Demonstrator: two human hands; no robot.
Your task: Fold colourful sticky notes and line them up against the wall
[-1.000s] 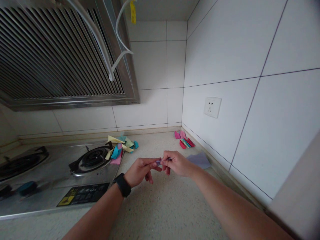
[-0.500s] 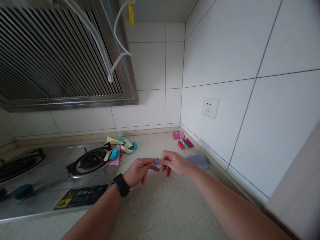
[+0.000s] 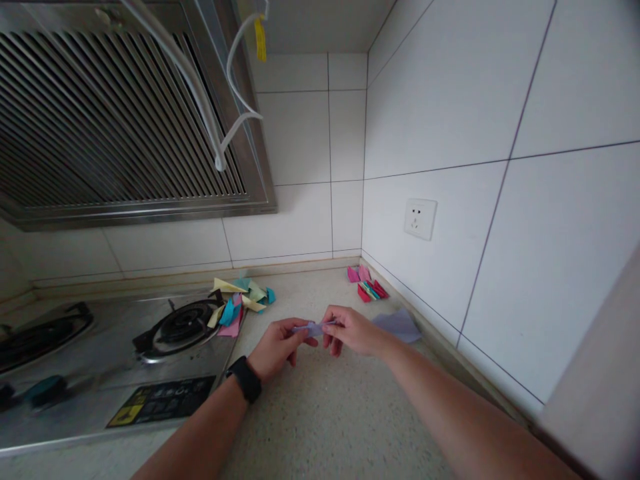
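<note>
Between my two hands, just above the speckled counter, is a small strip of folded purple paper. My left hand, with a dark watch on its wrist, pinches the strip's left end between thumb and fingers. The right end sits in the pinch of my right hand, whose other fingers curl below. A flat purple sheet lies on the counter behind my right wrist, partly hidden by it. Beyond my hands are small folded papers in red and green and pink ones.
Left of my hands stands a gas stove with black burners. Yellow, blue and pink folded papers overlap its right edge. Above hangs a range hood with a dangling white cable. A tiled wall with a socket rises at the right.
My hands have drawn slightly apart, and more of the purple strip shows between them. The camera view has shifted a little.
</note>
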